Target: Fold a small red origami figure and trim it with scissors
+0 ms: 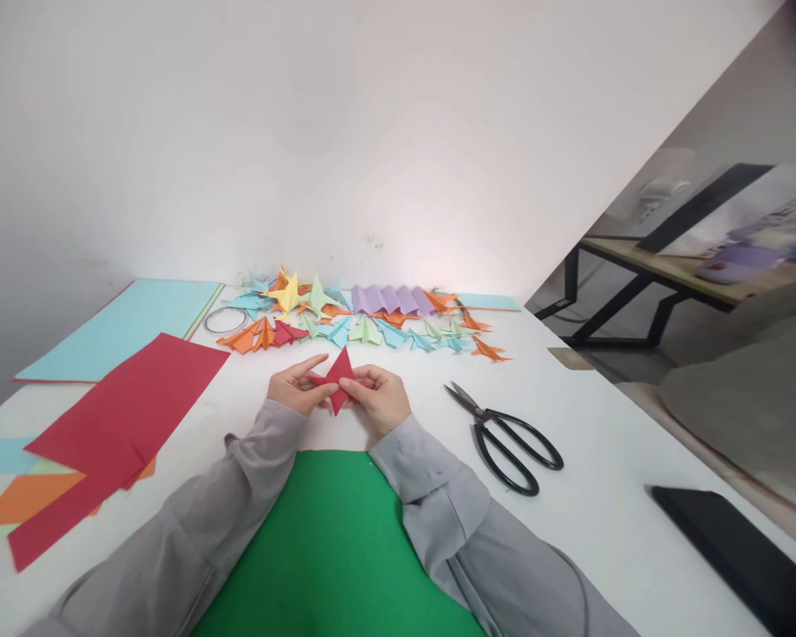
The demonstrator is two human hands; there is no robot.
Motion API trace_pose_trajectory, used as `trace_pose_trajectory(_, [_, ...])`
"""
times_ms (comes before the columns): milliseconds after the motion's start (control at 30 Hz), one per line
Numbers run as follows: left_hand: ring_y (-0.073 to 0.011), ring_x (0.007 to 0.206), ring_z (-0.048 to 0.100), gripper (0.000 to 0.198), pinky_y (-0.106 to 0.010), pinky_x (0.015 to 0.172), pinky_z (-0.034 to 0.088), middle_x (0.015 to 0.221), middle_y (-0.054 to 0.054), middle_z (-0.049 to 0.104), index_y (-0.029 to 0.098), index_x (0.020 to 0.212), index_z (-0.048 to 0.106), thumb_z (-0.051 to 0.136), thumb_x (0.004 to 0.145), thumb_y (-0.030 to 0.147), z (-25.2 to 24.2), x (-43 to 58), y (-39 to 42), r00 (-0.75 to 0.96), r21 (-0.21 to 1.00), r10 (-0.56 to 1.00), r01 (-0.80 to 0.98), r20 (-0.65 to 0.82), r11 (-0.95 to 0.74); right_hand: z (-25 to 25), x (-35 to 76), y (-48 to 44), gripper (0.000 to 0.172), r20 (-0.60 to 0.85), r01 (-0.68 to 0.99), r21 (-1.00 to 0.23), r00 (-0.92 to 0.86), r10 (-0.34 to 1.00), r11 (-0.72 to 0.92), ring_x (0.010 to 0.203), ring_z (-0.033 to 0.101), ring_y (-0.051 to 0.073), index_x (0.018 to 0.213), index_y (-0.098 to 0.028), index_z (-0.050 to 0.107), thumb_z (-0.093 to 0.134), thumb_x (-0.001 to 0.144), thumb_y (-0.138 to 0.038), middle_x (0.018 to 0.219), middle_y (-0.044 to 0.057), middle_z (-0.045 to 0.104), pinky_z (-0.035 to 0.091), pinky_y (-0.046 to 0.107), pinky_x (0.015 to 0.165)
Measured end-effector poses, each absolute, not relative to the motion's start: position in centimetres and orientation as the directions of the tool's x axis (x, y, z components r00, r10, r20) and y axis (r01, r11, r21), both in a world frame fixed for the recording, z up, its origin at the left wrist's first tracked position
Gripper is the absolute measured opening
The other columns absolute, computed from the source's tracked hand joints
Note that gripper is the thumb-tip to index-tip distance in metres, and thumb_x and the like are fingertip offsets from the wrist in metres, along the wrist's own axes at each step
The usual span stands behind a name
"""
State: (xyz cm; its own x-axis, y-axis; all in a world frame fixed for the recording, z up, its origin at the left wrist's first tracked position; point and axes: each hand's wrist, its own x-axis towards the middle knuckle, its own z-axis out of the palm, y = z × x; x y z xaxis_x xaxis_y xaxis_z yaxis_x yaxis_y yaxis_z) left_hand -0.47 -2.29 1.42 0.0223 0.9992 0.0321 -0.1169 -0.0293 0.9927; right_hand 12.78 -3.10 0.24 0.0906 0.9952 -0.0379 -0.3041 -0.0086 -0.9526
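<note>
Between my two hands is a folded red paper piece, pointed at top and bottom, with narrow points reaching sideways toward my fingers. My left hand pinches its left side, thumb on the front and index finger stretched above. From the other side, my right hand presses its thumb on the middle of the paper, with the other fingers behind. The paper is held above the white table, just beyond a green sheet lying under my forearms. Parts of the fingers behind the paper are hidden.
Many folded paper pieces line the wall side, near a wire ring. Red sheets and a light-blue sheet lie left. Black-handled scissors rest right, tips pointing away, and a black flat object lies at the right edge.
</note>
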Motion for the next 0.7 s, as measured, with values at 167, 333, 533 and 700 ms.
trace_pose_trajectory(167, [-0.0086,0.041,0.056,0.073,-0.022,0.043,0.05,0.062,0.0,0.066,0.008,0.108,0.059,0.083,0.04,0.024,1.62,-0.49,-2.16,-0.011,0.985,1.0,-0.168,-0.027,0.024,0.42,12.79,-3.21,0.033,-0.027,-0.306,-0.952,0.108,0.994,0.007,0.037,0.055,0.011,0.061,-0.014,0.062,0.082,0.044,-0.034,0.049,0.0,0.064,0.044,0.022,0.038])
trace_pose_trajectory(333, [-0.0088,0.038,0.056,0.055,-0.02,0.042,0.048,0.052,0.001,0.064,0.009,0.088,0.064,0.083,0.04,0.028,1.72,-0.86,-1.94,0.016,0.977,0.995,-0.185,-0.101,0.103,0.49,12.8,-3.27,0.032,-0.018,-0.275,-0.961,0.079,0.997,0.004,0.037,0.055,0.011,0.061,-0.014,0.063,0.08,0.048,-0.038,0.046,0.0,0.063,0.043,0.021,0.038])
trace_pose_trajectory(533, [-0.0111,0.043,0.059,0.048,-0.019,0.04,0.047,0.05,-0.001,0.064,0.009,0.084,0.065,0.081,0.045,0.031,1.75,-0.97,-1.88,0.063,0.964,0.993,-0.241,-0.104,0.116,0.28,12.97,-3.28,0.033,-0.004,-0.257,-0.966,0.04,0.999,0.006,0.035,0.054,0.011,0.055,-0.015,0.061,0.077,0.053,-0.043,0.041,0.001,0.061,0.043,0.021,0.038])
trace_pose_trajectory(700, [-0.0144,0.051,0.064,0.04,-0.02,0.04,0.049,0.053,-0.002,0.065,0.009,0.086,0.064,0.077,0.053,0.027,2.0,-0.91,-2.02,0.075,0.944,0.99,-0.3,-0.12,0.137,0.22,12.94,-3.22,0.032,-0.014,-0.289,-0.957,0.053,0.999,0.002,0.034,0.053,0.01,0.055,-0.015,0.062,0.077,0.052,-0.042,0.04,0.001,0.061,0.041,0.02,0.035])
